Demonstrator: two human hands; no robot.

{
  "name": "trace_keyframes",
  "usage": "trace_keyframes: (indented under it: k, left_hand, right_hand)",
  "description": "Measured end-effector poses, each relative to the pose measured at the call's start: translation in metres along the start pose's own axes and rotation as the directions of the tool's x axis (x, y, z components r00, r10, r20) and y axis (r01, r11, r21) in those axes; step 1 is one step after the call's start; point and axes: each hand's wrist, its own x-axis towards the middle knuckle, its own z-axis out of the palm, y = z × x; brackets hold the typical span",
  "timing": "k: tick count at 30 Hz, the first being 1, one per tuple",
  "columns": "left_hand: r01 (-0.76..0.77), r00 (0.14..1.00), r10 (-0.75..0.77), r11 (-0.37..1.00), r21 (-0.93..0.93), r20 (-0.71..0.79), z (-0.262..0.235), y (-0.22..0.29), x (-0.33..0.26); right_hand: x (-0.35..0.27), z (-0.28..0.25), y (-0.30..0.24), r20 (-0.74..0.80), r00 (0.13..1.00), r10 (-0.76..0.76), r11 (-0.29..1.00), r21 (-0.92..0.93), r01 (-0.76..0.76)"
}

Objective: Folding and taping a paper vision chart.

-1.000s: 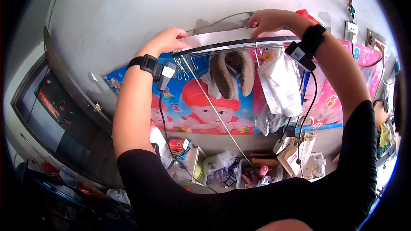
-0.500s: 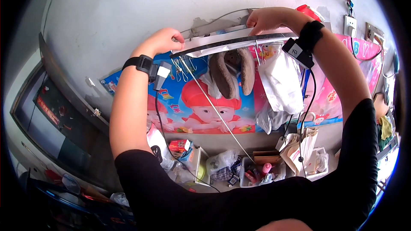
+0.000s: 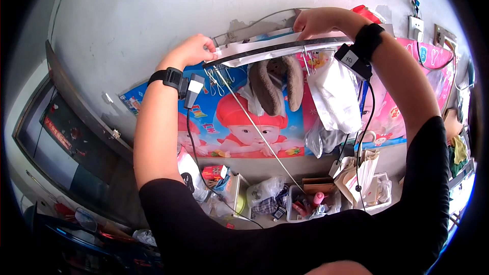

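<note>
A narrow wall shelf with a dark front rail (image 3: 275,51) spans the space between my raised hands. Along its top lies a white sheet (image 3: 249,48), perhaps paper or plastic. At the shelf's left end, my left hand (image 3: 193,51) is closed in a pinch on the sheet's edge. My right hand (image 3: 318,20) reaches over from the right, its fingers bent down and closed on the sheet's back edge; the fingertips are partly hidden. Below the rail hang metal hooks (image 3: 216,79), a brown furry item (image 3: 272,86) and white plastic bags (image 3: 333,94).
Colourful posters (image 3: 244,127) cover the wall below the shelf. A thin white rod (image 3: 257,130) slants down from the shelf. Lower down stand a plastic bin of small items (image 3: 293,211) and paper bags (image 3: 356,178). A socket (image 3: 416,29) is at upper right, a door (image 3: 81,122) at left.
My left hand has shifted very slightly at the sheet's left edge, and its fingers look more closed. The right hand stays in nearly the same place.
</note>
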Motion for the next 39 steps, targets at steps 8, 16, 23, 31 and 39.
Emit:
trace_keyframes:
  k: [8, 16, 23, 31, 39]
  left_hand:
    - [-0.089, 0.987, 0.097, 0.994, 0.063, -0.127, 0.013, -0.005, 0.005]
    - [-0.068, 0.979, 0.068, 0.998, 0.007, -0.193, 0.009, -0.007, 0.002]
    - [-0.105, 0.991, 0.088, 0.979, -0.177, -0.103, 0.007, -0.009, 0.002]
    - [0.097, 0.995, -0.09, 0.972, -0.213, 0.045, 0.006, -0.001, 0.007]
    - [0.064, 0.997, -0.07, 0.989, -0.136, -0.044, 0.008, -0.002, 0.008]
  right_hand:
    - [-0.001, -0.003, -0.003, 0.052, 0.998, 0.043, 0.998, 0.044, -0.045]
    - [-0.004, -0.006, -0.002, 0.032, 0.997, 0.07, 0.987, 0.144, -0.073]
    - [-0.016, -0.01, 0.007, 0.03, 0.997, 0.068, 0.998, 0.003, -0.068]
    - [-0.032, -0.01, 0.011, 0.018, 0.997, 0.075, 0.997, -0.03, -0.075]
    - [-0.05, -0.005, 0.019, -0.087, 0.996, 0.02, 0.999, -0.045, -0.024]
